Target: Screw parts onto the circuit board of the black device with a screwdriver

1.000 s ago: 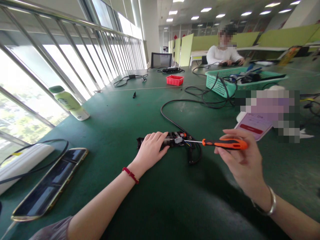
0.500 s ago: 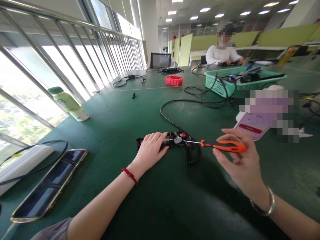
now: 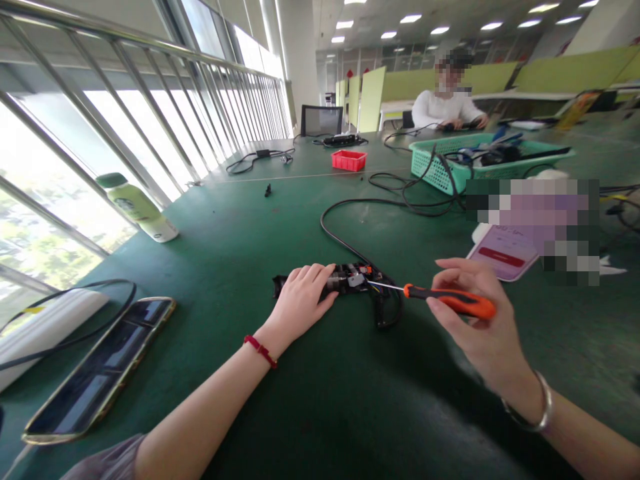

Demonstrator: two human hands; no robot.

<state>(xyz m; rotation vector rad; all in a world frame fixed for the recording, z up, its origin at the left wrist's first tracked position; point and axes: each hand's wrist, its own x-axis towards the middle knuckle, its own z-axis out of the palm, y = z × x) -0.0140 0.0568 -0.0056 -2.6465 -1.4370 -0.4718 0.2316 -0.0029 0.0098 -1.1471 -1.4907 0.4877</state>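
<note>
On the green table lies a black corded hand tool, its housing opened so that wires and small inner parts show. My left hand rests over its barrel, fingers curled across it and holding it against the table. In my right hand is a screwdriver with an orange and black handle, pinched between thumb and fingers. The screwdriver's thin shaft points left, its tip among the wires near the tool's pistol grip. Whether the tip touches a screw I cannot tell.
A black cable runs from the tool toward a green basket of parts. Farther back is a red tray. Phones lie left and right; a bottle stands at left. A person sits across.
The screwdriver's handle has dipped slightly and shifted a little right with my right hand, while its tip stays in about the same spot. My left hand and the tool have not moved.
</note>
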